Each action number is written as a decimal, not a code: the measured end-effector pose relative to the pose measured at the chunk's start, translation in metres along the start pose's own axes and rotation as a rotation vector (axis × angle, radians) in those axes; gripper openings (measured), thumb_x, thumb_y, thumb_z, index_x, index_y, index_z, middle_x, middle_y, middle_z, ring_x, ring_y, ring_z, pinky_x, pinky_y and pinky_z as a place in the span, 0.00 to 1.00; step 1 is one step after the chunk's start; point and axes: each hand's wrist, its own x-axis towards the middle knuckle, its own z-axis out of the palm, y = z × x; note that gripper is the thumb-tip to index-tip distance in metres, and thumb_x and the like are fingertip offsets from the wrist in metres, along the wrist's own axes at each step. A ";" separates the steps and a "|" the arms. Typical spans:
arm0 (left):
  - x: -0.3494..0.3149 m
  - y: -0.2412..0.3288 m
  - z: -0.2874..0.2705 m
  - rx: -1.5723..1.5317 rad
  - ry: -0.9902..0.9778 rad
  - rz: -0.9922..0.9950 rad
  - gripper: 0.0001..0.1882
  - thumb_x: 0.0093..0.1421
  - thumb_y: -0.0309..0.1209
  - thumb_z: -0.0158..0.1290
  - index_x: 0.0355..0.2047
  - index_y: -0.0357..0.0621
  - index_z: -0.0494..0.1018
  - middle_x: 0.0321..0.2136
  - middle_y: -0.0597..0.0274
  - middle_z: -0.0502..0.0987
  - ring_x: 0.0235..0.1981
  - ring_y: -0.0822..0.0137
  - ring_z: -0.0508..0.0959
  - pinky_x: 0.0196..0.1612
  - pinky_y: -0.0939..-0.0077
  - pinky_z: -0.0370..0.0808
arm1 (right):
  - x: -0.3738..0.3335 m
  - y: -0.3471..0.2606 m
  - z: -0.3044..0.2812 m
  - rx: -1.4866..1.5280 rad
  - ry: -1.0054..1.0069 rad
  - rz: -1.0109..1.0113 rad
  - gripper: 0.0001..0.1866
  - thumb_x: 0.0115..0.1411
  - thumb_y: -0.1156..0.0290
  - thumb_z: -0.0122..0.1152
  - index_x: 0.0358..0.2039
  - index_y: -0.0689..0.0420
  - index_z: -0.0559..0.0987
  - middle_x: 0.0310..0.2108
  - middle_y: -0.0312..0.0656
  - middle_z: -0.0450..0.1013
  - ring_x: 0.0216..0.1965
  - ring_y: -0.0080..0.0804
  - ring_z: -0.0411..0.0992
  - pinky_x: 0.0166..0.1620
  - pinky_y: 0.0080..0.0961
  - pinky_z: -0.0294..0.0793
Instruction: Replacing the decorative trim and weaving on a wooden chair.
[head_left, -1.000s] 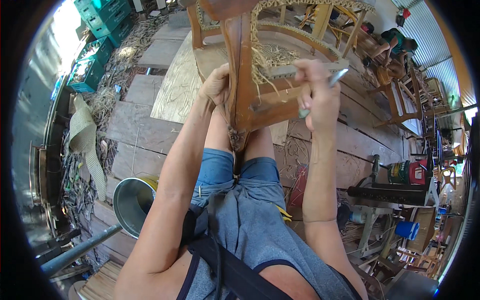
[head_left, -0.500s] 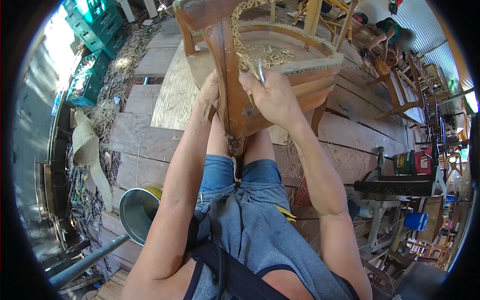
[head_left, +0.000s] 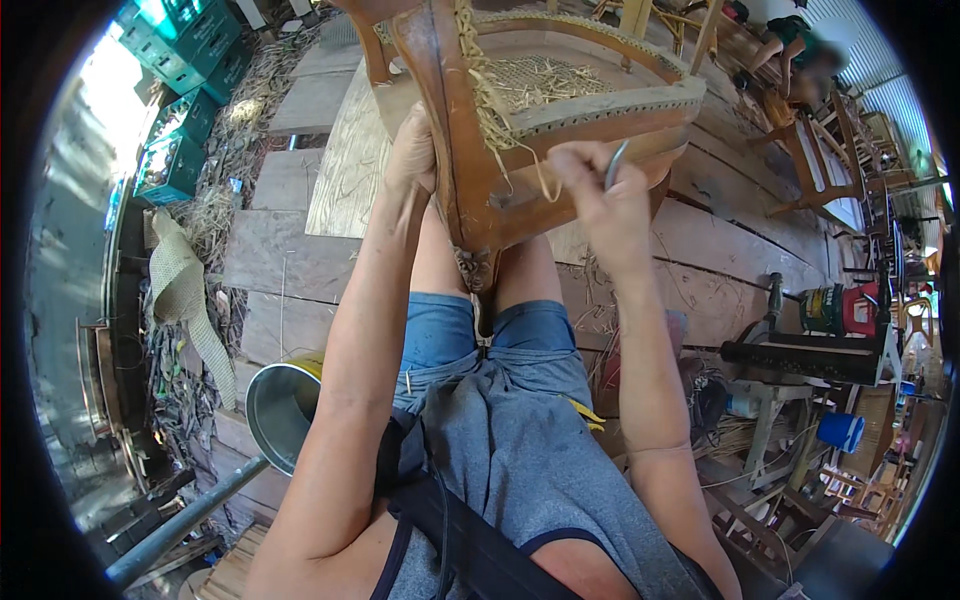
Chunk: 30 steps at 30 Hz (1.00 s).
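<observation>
A brown wooden chair frame (head_left: pixel 455 180) stands tilted between my knees, a row of small holes along its rail. Woven cane strands (head_left: pixel 488 110) line the inner edge of its near post. My left hand (head_left: pixel 411 155) grips the left side of that post, with its fingers partly hidden behind the wood. To the right of the post, my right hand (head_left: pixel 605 200) is closed on a loose cane strand (head_left: pixel 545 178) that loops out from the frame. A slim metal tool (head_left: pixel 617 165) sticks up from the same hand; its exact kind is unclear.
Cane scraps lie on the chair's mesh (head_left: pixel 550 80). A metal bucket (head_left: pixel 280 415) stands left of my legs, near a woven cane strip (head_left: pixel 180 280). Green crates (head_left: pixel 170 170) are stacked far left. Another person (head_left: pixel 790 50) works far right beside a chair frame (head_left: pixel 815 170).
My right hand has moved right and slightly down, away from the post, drawing the cane strand out into a loop. My left hand keeps its grip, slightly higher in view.
</observation>
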 end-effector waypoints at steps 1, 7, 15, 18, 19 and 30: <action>-0.001 -0.001 -0.002 0.079 0.036 0.053 0.19 0.67 0.35 0.52 0.53 0.34 0.70 0.44 0.49 0.78 0.45 0.59 0.80 0.50 0.61 0.81 | -0.003 0.012 0.009 -0.180 0.026 -0.118 0.12 0.62 0.63 0.63 0.37 0.59 0.83 0.21 0.32 0.71 0.22 0.19 0.69 0.26 0.23 0.68; -0.005 -0.001 0.021 0.381 0.092 0.164 0.20 0.67 0.38 0.53 0.52 0.36 0.69 0.45 0.51 0.78 0.45 0.60 0.80 0.51 0.63 0.80 | -0.001 0.007 0.054 -0.657 0.085 -0.270 0.18 0.64 0.58 0.61 0.29 0.62 0.77 0.23 0.42 0.72 0.25 0.32 0.72 0.33 0.33 0.70; 0.005 -0.007 0.067 0.393 0.013 0.176 0.23 0.67 0.40 0.52 0.56 0.40 0.66 0.51 0.54 0.75 0.51 0.57 0.77 0.54 0.62 0.78 | -0.002 -0.027 0.002 0.525 -0.089 0.156 0.14 0.67 0.63 0.56 0.24 0.54 0.74 0.20 0.29 0.66 0.12 0.12 0.54 0.15 0.15 0.51; -0.012 0.005 0.018 1.113 -0.034 0.382 0.19 0.70 0.42 0.48 0.54 0.44 0.67 0.43 0.61 0.75 0.43 0.64 0.76 0.45 0.66 0.78 | -0.005 -0.016 -0.006 0.421 0.073 0.292 0.17 0.67 0.61 0.57 0.23 0.55 0.74 0.18 0.28 0.64 0.11 0.11 0.55 0.14 0.16 0.50; -0.006 0.022 -0.019 0.453 0.258 0.161 0.16 0.70 0.41 0.47 0.53 0.46 0.68 0.40 0.64 0.75 0.39 0.65 0.76 0.41 0.68 0.78 | -0.001 -0.008 -0.007 0.351 0.196 0.410 0.19 0.67 0.60 0.58 0.21 0.55 0.74 0.16 0.27 0.62 0.11 0.11 0.55 0.13 0.17 0.48; -0.029 0.006 -0.013 0.267 0.344 0.056 0.27 0.70 0.45 0.47 0.63 0.46 0.60 0.53 0.52 0.72 0.48 0.55 0.77 0.48 0.52 0.81 | -0.068 0.080 -0.052 1.061 0.519 0.894 0.10 0.65 0.61 0.58 0.37 0.53 0.75 0.24 0.31 0.66 0.14 0.18 0.57 0.18 0.18 0.59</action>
